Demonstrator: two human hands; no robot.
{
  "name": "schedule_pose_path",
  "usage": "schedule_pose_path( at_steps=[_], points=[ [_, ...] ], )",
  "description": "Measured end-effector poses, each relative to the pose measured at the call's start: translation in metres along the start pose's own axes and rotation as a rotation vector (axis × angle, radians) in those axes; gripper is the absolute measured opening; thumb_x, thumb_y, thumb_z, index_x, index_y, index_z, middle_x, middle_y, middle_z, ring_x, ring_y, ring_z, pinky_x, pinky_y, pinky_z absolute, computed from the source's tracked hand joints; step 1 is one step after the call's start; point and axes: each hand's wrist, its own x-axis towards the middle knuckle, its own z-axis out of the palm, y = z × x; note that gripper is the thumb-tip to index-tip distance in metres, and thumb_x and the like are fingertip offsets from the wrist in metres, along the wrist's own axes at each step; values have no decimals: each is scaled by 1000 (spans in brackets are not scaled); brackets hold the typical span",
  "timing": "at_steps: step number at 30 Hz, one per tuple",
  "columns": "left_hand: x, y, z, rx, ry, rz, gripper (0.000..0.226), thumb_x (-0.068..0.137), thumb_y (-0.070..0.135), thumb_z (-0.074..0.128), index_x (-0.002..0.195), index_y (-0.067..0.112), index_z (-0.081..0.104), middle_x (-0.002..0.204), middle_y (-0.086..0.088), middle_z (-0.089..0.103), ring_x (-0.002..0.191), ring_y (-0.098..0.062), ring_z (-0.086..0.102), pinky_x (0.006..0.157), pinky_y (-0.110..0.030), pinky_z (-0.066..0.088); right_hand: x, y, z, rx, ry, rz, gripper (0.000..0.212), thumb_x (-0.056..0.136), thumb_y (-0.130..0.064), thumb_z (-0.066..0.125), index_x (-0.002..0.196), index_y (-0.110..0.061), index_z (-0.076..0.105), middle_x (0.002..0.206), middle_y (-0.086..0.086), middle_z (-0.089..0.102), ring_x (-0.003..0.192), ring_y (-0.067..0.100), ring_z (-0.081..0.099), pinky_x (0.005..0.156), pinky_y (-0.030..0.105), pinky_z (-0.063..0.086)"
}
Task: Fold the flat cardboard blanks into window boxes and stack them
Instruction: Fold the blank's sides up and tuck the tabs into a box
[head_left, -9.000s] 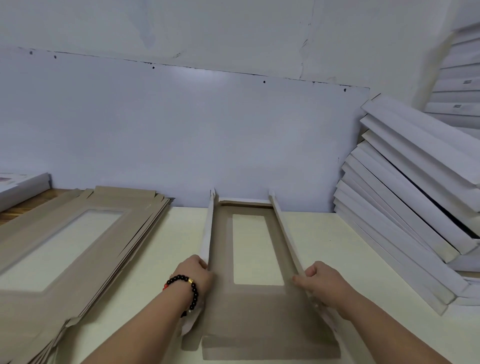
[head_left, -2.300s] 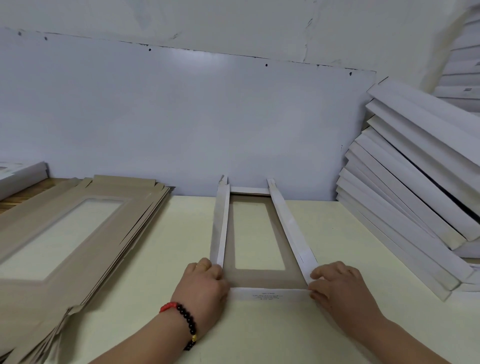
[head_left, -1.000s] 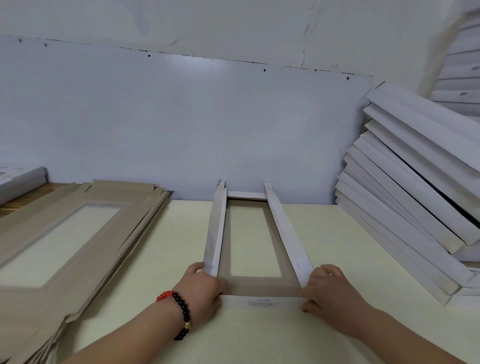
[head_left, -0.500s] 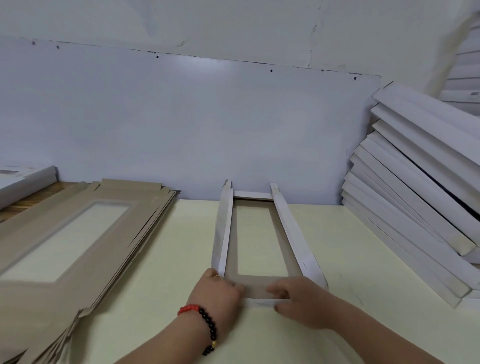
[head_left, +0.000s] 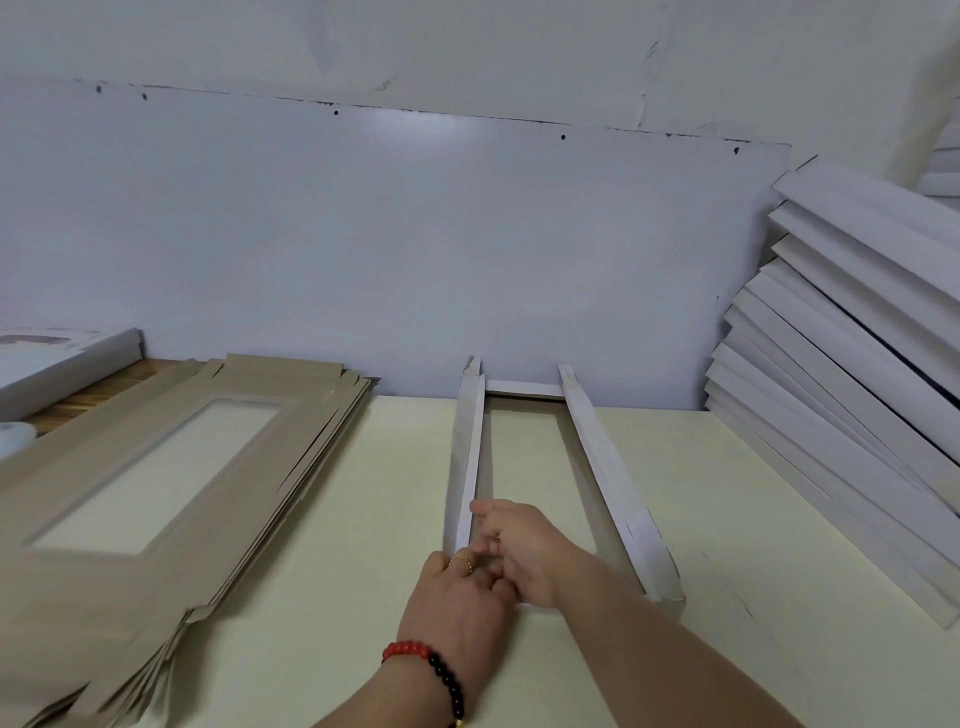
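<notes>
a pale cream surface (head_left: 322, 613) runs back to a bluish-white wall panel (head_left: 415, 249) dotted with small dark holes, while a strip of wood grain (head_left: 88, 400) shows at the far left edge beside a flat white box (head_left: 62, 358).

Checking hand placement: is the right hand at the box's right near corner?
No, the right hand has crossed to the left near corner of the box, beside the left hand.
</notes>
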Motion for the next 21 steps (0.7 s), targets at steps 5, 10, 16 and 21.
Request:
schedule_pose_path(
  at_steps=[5, 10, 16, 21],
  points=[
    [-9, -1, -9, -69, 64, 88, 24, 38, 39, 81, 56, 33, 67, 55, 17, 62, 61, -7, 62, 56, -18, 45, 9, -1, 9, 70, 13, -26, 33, 89, -5, 43, 117, -15, 59, 92, 11, 55, 63, 17, 41, 54, 28, 34],
    [-11, -7, 1, -74, 243, 103, 18, 49, 34, 71, 67, 33, 73, 60, 18, 65, 68, -6, 66, 59, -17, 47, -2, -2, 10, -247, -103, -24, 14, 74, -22, 53, 81, -20, 65, 71, -3, 60, 58, 14, 40, 52, 26, 29],
    [-15, -26, 8, -364, 330, -15, 19, 68, 2, 73, 84, 12, 71, 88, -7, 60, 80, -27, 58, 65, -26, 49, -8, 0, 5, -499, -147, -165, 32, 84, -8, 43, 85, -25, 70, 67, -10, 64, 58, 3, 57, 55, 17, 46],
    [-20, -38, 23, -607, 385, -160, 12, 65, -3, 71, 70, 6, 65, 77, 0, 45, 68, -17, 48, 59, -22, 42, -15, 3, 2, -667, -183, -269, 35, 81, -1, 49, 89, -22, 75, 75, -5, 68, 70, 10, 61, 71, 19, 49]
  ],
)
